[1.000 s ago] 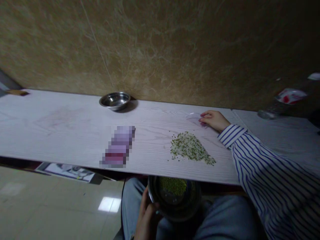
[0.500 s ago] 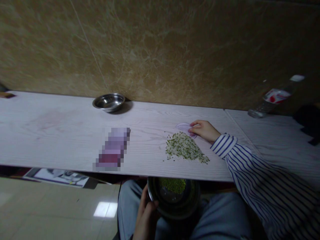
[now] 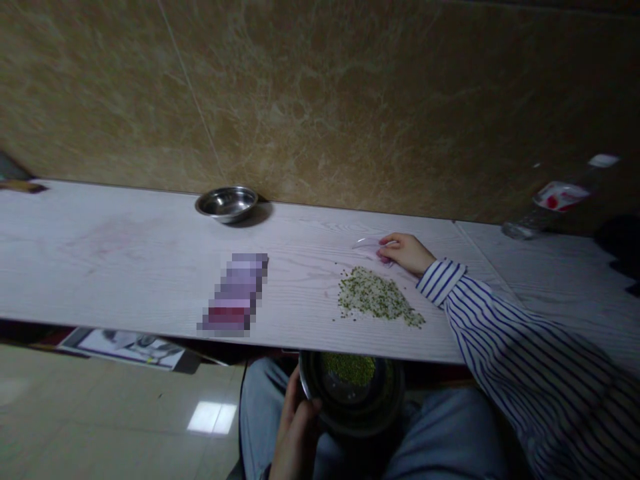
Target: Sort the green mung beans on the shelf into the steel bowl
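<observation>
My left hand is closed on the rim of a dark metal bowl, held over my lap just below the table's front edge. Green mung beans lie in the bowl's far side. Past the heap of white grains mixed with green beans, my right hand pinches a thin, clear plastic piece with a curved rim, perhaps a lid or shallow dish. That piece sits at or slightly above the tabletop; I cannot tell whether it touches. A few loose beans are scattered around the heap.
An empty-looking steel bowl stands against the wall. Left of the heap lies a pixelated flat object. A plastic bottle is at the back right, near a dark item. The table's front edge runs above my lap.
My right hand has moved slightly back from the heap with the clear plastic piece, which now shows at a flatter or tilted angle. The view has shifted a little; my left hand keeps the bowl.
</observation>
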Tool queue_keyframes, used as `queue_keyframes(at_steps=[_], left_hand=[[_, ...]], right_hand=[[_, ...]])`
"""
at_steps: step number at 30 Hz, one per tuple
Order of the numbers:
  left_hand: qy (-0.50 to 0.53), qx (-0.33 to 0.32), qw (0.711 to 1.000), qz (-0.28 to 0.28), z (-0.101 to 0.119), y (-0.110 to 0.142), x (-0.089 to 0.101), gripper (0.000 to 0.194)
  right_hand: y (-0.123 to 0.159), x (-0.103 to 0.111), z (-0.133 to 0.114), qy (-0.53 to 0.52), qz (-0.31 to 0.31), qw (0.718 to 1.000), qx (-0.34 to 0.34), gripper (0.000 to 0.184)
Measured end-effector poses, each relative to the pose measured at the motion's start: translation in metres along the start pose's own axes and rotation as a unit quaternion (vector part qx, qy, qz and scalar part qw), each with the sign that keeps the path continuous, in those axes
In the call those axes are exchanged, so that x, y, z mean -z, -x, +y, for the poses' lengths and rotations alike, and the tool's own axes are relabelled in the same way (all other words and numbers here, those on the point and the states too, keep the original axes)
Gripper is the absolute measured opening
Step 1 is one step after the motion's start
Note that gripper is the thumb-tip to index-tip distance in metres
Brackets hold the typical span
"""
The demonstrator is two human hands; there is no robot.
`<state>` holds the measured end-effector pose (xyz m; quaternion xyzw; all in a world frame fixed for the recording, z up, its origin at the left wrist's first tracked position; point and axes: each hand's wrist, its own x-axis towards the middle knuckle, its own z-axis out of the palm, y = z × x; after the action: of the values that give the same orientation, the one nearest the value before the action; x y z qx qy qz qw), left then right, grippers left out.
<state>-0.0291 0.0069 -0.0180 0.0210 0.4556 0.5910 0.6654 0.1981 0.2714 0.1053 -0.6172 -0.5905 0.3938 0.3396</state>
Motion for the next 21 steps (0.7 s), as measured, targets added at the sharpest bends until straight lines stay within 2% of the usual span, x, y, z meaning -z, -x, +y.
queue_keyframes(at_steps=[5, 11, 13, 16, 21], left_hand=[[-0.013, 0.000, 1.000, 0.009, 0.002, -0.001, -0.002, 0.069], [-0.019, 0.005, 1.000, 0.013, 0.004, 0.000, -0.007, 0.084], [-0.017, 0.009, 1.000, 0.009, 0.004, 0.000, -0.008, 0.089], [-0.025, 0.014, 0.999, 0.015, 0.004, 0.001, -0.008, 0.090], [-0.038, -0.018, 0.999, 0.026, 0.004, 0.002, -0.008, 0.080]], right_hand=[[0.010, -0.010, -0.002, 0.000, -0.059, 0.998, 0.005, 0.019], [0.027, -0.004, -0.012, -0.006, -0.125, 0.992, 0.011, 0.016], [0.021, -0.001, -0.014, -0.005, -0.130, 0.991, 0.027, 0.016], [0.001, -0.003, -0.017, 0.000, -0.091, 0.995, 0.046, 0.017], [-0.033, -0.024, -0.019, -0.007, -0.080, 0.995, 0.054, 0.019]])
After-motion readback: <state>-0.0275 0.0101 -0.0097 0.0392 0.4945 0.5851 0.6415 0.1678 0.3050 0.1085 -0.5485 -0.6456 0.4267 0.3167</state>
